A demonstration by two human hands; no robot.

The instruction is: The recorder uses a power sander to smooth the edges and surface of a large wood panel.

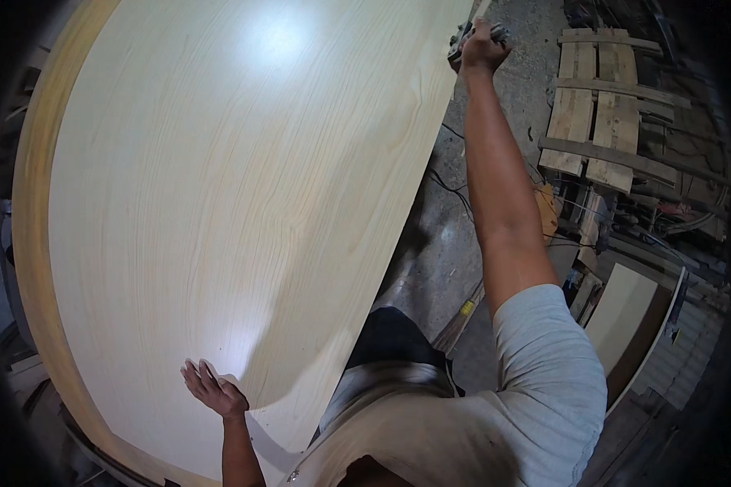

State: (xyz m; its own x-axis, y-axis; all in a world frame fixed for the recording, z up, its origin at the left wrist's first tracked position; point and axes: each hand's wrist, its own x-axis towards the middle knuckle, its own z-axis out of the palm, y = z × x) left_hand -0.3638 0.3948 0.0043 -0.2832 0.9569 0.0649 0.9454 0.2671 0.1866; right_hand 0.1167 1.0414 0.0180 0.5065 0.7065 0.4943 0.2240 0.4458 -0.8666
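A large pale wood-grain panel (219, 213) lies before me, with a yellowish wooden border along its left and lower edges. My left hand (215, 389) rests near the panel's lower part, fingers apart, holding nothing. At the upper right, my right arm reaches out along the panel's right edge. There my right hand (485, 50) is closed around a dark and metallic hand tool (461, 44), which sits at that edge; its exact kind cannot be told. A thin light strip stands out beyond the tool at the top.
Wooden pallets (615, 115) lie on the right of the concrete floor (515, 91). Dark cables (454, 189) run below the panel's right edge. Farther down are a yellow-banded bundle (466, 307), probably a broom, and a pale board (622, 310) among scattered scraps.
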